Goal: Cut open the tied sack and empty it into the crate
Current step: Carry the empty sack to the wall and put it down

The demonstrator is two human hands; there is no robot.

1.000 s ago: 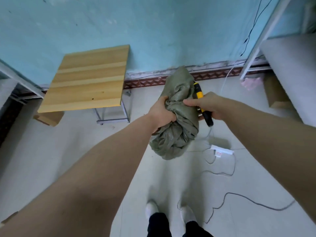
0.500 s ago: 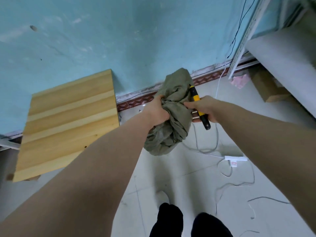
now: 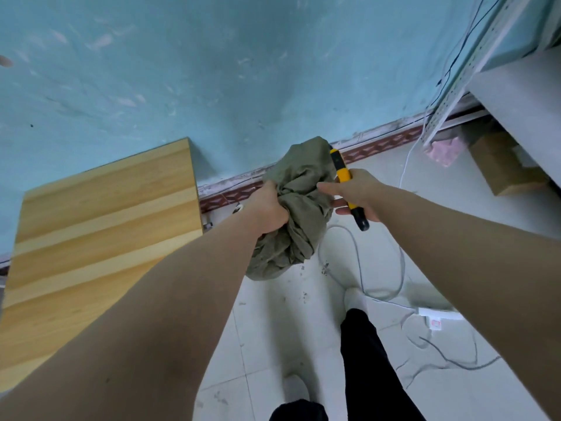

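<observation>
I see the olive-green sack [image 3: 296, 208] held up in the air in front of me, above the pale tiled floor [image 3: 273, 323] and clear of it. The left hand [image 3: 268, 209] is clenched on the gathered cloth at the sack's left side, fingers buried in the folds. The right hand [image 3: 356, 194] is wrapped round a yellow-and-black utility knife [image 3: 346, 183]; its forefinger reaches out straight to touch the sack's right side, while the remaining fingers curl on the handle. The knife stands tilted, its upper end beside the sack's top edge; I cannot tell whether a blade is out.

Edges and clearance: a wooden tabletop [image 3: 100, 238] sits to the left, its right edge just beside my left forearm and its far corner close to the blue wall [image 3: 243, 71]. The patterned skirting [image 3: 391, 144] runs behind the sack. On the right, a perforated metal upright [image 3: 449, 86] and a grey shelf [image 3: 522, 95] bound the space, with a cardboard box [image 3: 504, 168] and a pink item [image 3: 443, 151] beneath. Loose cables [image 3: 361, 262] and a white power strip [image 3: 440, 314] lie on the floor right of my feet. One white shoe [image 3: 353, 296] is forward, below the sack. Small debris specks dot the tiles under the sack. The open floor lies between table edge and cables.
</observation>
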